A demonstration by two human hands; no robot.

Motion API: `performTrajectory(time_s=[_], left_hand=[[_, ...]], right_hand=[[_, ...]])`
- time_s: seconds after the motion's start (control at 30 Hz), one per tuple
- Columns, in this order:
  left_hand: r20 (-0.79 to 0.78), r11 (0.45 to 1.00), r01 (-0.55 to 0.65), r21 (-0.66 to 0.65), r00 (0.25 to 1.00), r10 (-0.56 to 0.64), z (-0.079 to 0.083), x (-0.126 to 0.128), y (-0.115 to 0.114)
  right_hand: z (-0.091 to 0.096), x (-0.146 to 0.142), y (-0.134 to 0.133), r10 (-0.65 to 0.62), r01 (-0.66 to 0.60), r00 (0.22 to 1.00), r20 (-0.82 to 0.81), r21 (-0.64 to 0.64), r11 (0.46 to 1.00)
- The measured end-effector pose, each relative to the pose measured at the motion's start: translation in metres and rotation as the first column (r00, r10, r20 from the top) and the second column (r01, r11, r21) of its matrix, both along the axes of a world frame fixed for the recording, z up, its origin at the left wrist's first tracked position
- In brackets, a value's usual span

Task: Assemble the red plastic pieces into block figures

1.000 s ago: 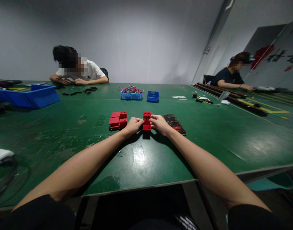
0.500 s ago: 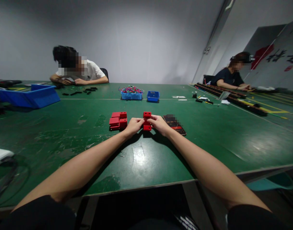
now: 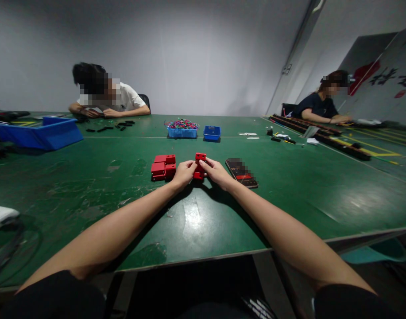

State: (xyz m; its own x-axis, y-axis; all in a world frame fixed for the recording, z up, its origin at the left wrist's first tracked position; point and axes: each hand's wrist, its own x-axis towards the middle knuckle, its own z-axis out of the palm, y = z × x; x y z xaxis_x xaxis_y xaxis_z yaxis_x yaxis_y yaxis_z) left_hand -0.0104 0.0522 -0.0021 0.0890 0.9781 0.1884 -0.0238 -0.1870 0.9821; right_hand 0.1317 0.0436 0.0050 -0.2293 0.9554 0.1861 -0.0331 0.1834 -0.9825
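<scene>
One red part [image 3: 198, 169], notched in outline, upright: held between both hands at the middle of the green table [image 3: 222, 230]; whether the tabletop is touched by it cannot be told. Its left side is pinched by the left hand [image 3: 183, 173]; its right side is gripped by the right hand [image 3: 218, 173], the thumb laid over its front. Group of red blocks [image 3: 159, 168]: set just left of the left hand. One phone [image 3: 245, 177], screen lit: laid right of the right hand. One blue tray [image 3: 183, 133], heaped with coloured wires: placed beyond, beside a smaller blue tray [image 3: 211, 138]. One large blue bin [image 3: 53, 138]: placed far left.
</scene>
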Motion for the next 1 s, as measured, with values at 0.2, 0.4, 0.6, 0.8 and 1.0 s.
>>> performTrajectory(time_s=[0.2,0.4,0.6,0.8,1.0], left_hand=[[-0.111,0.983,-0.115,0.141,0.985,0.131,-0.009,-0.002,0.005],[-0.337,0.960,-0.049,0.275,0.930,0.144,-0.003,-0.001,-0.006],[-0.451,0.952,0.023,0.306,0.884,0.124,0.005,0.002,-0.017],[-0.453,0.957,0.154,0.245,0.891,-0.028,0.002,0.002,-0.018],[-0.464,0.965,0.202,0.169,0.880,-0.103,0.003,0.002,-0.021]], right_hand=[[0.001,-0.002,-0.002,-0.065,0.064,0.998,0.021,0.052,0.997],[0.001,0.000,0.001,-0.199,0.194,0.978,0.060,0.087,0.977],[0.000,0.003,0.007,-0.362,0.353,0.931,0.048,0.134,0.926],[0.001,0.002,0.008,-0.441,0.453,0.888,-0.131,0.089,0.887],[0.009,0.000,0.005,-0.402,0.414,0.859,-0.316,-0.033,0.910]])
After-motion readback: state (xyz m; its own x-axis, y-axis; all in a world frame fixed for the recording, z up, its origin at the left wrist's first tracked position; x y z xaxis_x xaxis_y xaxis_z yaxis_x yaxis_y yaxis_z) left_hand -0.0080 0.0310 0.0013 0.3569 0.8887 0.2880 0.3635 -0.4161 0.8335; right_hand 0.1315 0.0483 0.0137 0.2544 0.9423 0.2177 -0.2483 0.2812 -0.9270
